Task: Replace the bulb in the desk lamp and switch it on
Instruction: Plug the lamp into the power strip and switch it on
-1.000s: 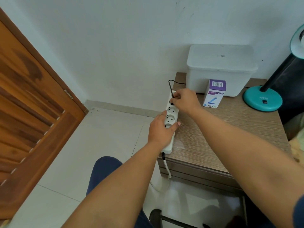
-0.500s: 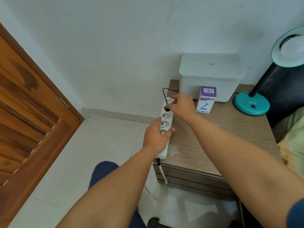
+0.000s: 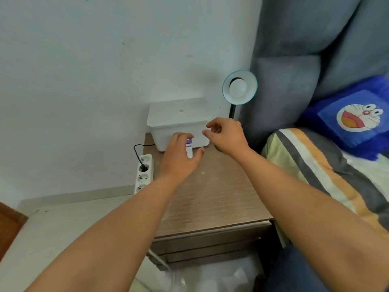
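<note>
The desk lamp's teal shade (image 3: 250, 89) faces me at the back right of the bedside table (image 3: 210, 197), with a white bulb (image 3: 237, 88) in it. Its black stem (image 3: 231, 111) drops behind my right hand (image 3: 228, 137), which hovers with fingers apart and empty over the hidden lamp base. My left hand (image 3: 179, 159) curves around the small purple and white bulb box (image 3: 189, 149): fingers over its top, thumb spread to its right. The lamp's black plug (image 3: 143, 166) sits in the white power strip (image 3: 144, 175) at the table's left edge.
A white lidded bin (image 3: 179, 116) stands against the wall behind the box. A grey padded headboard (image 3: 294, 81), a blue cartoon pillow (image 3: 355, 119) and a striped blanket (image 3: 315, 165) crowd the table's right side. White floor lies to the left.
Both hands have left the power strip and moved right. The left one is now at the bulb box, the right one over the lamp base. My view has swung right toward the bed.
</note>
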